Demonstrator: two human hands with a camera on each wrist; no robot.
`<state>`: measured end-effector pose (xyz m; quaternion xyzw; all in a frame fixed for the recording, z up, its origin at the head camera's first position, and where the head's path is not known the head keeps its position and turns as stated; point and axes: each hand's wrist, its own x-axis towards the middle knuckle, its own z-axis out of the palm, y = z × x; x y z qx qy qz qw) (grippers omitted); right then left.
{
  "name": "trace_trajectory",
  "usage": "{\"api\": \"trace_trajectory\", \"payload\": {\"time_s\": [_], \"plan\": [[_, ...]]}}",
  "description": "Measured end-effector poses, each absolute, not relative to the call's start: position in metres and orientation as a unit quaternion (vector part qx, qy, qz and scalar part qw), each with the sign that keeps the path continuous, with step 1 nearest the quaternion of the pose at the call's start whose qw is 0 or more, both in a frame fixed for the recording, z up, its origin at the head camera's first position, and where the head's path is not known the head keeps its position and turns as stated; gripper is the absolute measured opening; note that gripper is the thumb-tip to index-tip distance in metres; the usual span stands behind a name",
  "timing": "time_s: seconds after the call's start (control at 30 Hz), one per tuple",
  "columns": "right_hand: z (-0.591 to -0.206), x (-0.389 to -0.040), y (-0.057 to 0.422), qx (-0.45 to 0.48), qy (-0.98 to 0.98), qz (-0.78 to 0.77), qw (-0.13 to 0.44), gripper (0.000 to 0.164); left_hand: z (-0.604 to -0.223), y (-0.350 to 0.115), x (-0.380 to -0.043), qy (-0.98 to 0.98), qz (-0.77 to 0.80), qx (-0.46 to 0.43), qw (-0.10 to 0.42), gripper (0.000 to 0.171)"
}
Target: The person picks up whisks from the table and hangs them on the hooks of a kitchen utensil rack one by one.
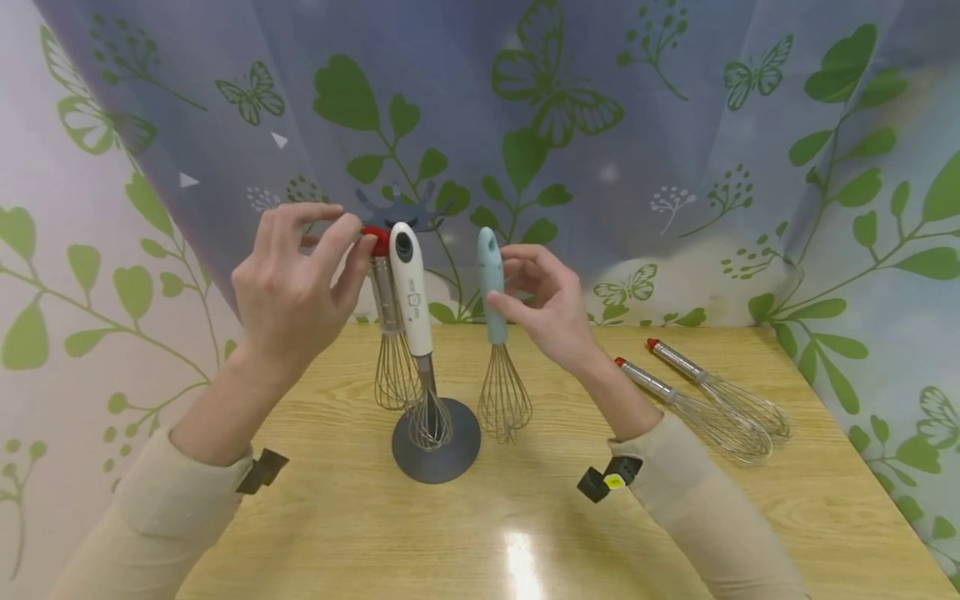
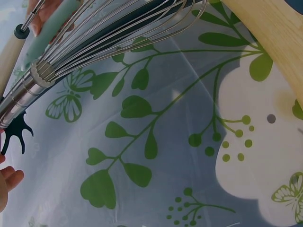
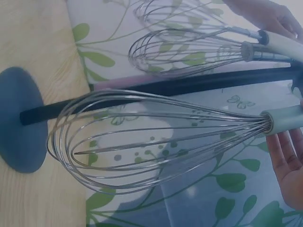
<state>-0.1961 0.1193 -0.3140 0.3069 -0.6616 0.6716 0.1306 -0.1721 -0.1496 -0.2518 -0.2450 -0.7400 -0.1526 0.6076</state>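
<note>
A dark grey stand (image 1: 461, 462) with a round base and a ring of hooks at its top stands on the table. My left hand (image 1: 296, 275) pinches the red end of a steel-handled whisk (image 1: 386, 300) at the hooks' left side. In front of the pole a white-handled whisk (image 1: 412, 292) hangs upright, wires down. On the stand's right, my right hand (image 1: 547, 308) holds a light blue-handled whisk (image 1: 492, 292) between thumb and fingers, its wires (image 3: 156, 142) above the tabletop. Whether its handle touches a hook cannot be told.
Two more steel whisks with red ends, a nearer one (image 1: 652, 383) and a farther one (image 1: 682, 360), lie side by side on the wooden table (image 1: 360, 533), right of the stand. A curtain (image 1: 637, 167) with leaves and butterflies hangs behind the table.
</note>
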Motion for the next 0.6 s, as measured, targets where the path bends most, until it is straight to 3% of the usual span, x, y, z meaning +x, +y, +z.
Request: {"api": "trace_trajectory", "payload": {"time_s": [0.6], "plan": [[-0.295, -0.183, 0.104, 0.348, -0.613, 0.696, 0.137, 0.045, -0.253, -0.149, -0.173, -0.738, -0.158, -0.242, 0.61, 0.011]]}}
